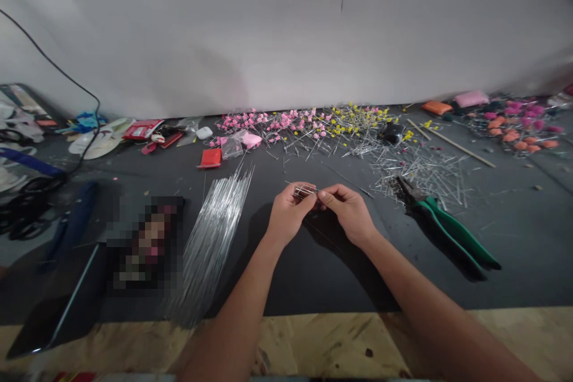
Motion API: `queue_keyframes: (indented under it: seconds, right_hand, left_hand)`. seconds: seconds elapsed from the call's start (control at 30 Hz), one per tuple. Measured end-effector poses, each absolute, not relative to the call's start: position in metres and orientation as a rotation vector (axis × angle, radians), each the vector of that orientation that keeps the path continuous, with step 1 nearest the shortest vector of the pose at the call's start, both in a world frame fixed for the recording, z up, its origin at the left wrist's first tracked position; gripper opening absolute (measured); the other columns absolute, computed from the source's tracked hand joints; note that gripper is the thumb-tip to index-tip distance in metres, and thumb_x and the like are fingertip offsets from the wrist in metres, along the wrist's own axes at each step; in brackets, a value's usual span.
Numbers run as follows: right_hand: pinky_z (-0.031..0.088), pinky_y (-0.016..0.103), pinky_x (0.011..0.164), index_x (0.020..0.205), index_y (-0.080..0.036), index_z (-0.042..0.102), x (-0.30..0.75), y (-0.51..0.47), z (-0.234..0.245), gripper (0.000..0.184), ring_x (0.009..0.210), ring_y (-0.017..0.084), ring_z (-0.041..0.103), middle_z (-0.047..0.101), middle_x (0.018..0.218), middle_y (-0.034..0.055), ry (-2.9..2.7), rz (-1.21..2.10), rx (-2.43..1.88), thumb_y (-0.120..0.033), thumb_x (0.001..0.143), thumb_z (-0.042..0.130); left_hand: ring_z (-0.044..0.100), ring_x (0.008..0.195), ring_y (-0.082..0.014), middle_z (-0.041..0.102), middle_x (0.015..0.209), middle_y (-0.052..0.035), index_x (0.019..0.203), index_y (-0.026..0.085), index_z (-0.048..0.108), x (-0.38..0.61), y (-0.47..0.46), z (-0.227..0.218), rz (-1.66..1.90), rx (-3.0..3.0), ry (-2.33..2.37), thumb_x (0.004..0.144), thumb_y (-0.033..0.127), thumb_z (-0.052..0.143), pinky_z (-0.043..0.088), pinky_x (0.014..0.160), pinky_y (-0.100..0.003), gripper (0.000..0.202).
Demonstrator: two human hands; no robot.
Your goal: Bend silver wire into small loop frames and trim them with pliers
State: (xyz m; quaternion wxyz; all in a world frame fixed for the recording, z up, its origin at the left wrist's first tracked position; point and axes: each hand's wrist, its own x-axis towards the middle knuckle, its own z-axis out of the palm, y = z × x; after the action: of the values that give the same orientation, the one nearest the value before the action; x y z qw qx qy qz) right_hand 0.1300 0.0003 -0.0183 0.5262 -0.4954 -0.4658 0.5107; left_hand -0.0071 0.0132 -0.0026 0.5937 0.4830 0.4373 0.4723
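My left hand [290, 209] is closed around several short silver wires [305, 191], which lie across its fingers. Thumb and fingers of my right hand [347, 210] pinch at the right-hand ends of these wires, so the two hands almost meet above the dark table. Exactly how the wires sit between my right fingertips is too small to make out. A bundle of long straight wires [215, 227] rests to the left of my hands. Off to the right are pliers with green and black handles [456, 233], their jaws by a loose pile of short wires [421, 176].
Along the wall lie many wire stems with pink tips [286, 122] and yellow tips [353, 119]. Orange and magenta pieces [521, 125] are at far right. A red packet [210, 158], a thin stick [465, 149], a dark phone-like slab [58, 304] and black cables [31, 197] surround the work area.
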Motion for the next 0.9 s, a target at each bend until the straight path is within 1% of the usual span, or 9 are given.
queue_keyframes:
  seconds: [0.13,0.27,0.4,0.53,0.67,0.8,0.9]
  right_hand:
    - [0.042,0.026,0.062,0.072,-0.019,0.063,0.1285,0.0005,-0.0183,0.021,0.061,0.012,0.054,0.062,0.064,-0.0009,-1.093,1.182,-1.226,-0.04,0.072,0.064]
    - [0.043,0.026,0.06,0.073,-0.019,0.063,0.1273,0.0005,-0.0179,0.023,0.058,0.011,0.054,0.062,0.065,-0.0007,-1.071,1.177,-1.249,-0.042,0.072,0.063]
    - [0.043,0.026,0.06,0.074,-0.019,0.064,0.126,0.0012,-0.0184,0.022,0.058,0.011,0.054,0.062,0.067,-0.0005,-1.031,1.178,-1.229,-0.041,0.071,0.064]
    - [0.046,0.027,0.06,0.081,-0.019,0.065,0.1244,0.0015,-0.0171,0.022,0.065,0.013,0.056,0.062,0.072,0.0009,-1.014,1.206,-1.193,-0.039,0.072,0.063]
    - [0.047,0.027,0.061,0.077,-0.019,0.063,0.1242,0.0013,-0.0164,0.02,0.065,0.013,0.056,0.062,0.072,0.0015,-1.019,1.21,-1.192,-0.038,0.072,0.062]
    - [0.045,0.026,0.061,0.077,-0.019,0.063,0.1248,0.0008,-0.0172,0.019,0.063,0.012,0.055,0.063,0.071,0.0009,-1.066,1.205,-1.229,-0.037,0.072,0.062]
    - [0.043,0.026,0.06,0.076,-0.019,0.063,0.1245,0.0002,-0.0174,0.019,0.061,0.012,0.054,0.062,0.068,0.0,-1.086,1.189,-1.239,-0.038,0.073,0.061]
  left_hand:
    - [0.06,0.069,-0.0099,0.063,0.078,-0.0002,0.091,0.017,0.061,-0.0065,0.0141,-0.0045,1.105,1.176,1.036,0.072,0.025,0.064,0.047,0.069,-0.024,0.021]
    - [0.062,0.069,-0.012,0.065,0.077,-0.0011,0.1,0.017,0.058,-0.0066,0.0163,-0.0056,1.112,1.088,0.963,0.077,0.03,0.058,0.049,0.072,-0.028,0.026]
    - [0.063,0.071,-0.0142,0.065,0.078,-0.0022,0.094,0.017,0.06,-0.0063,0.0176,-0.0066,1.133,1.017,0.9,0.077,0.032,0.057,0.051,0.073,-0.032,0.023]
    - [0.063,0.072,-0.015,0.065,0.078,-0.0023,0.092,0.017,0.059,-0.0064,0.0181,-0.0067,1.191,0.952,0.88,0.076,0.031,0.058,0.051,0.074,-0.034,0.021]
    - [0.061,0.07,-0.0138,0.063,0.077,-0.0012,0.089,0.017,0.058,-0.0049,0.0179,-0.0067,1.211,0.919,0.863,0.077,0.029,0.056,0.051,0.071,-0.032,0.017]
    - [0.059,0.07,-0.0118,0.058,0.077,0.0005,0.084,0.017,0.053,-0.0007,0.0163,-0.009,1.237,0.92,0.883,0.08,0.026,0.05,0.05,0.068,-0.029,0.01]
    - [0.057,0.068,-0.0107,0.057,0.079,0.0008,0.086,0.018,0.049,0.0012,0.0147,-0.0112,1.218,0.986,0.949,0.081,0.025,0.048,0.05,0.066,-0.027,0.009]
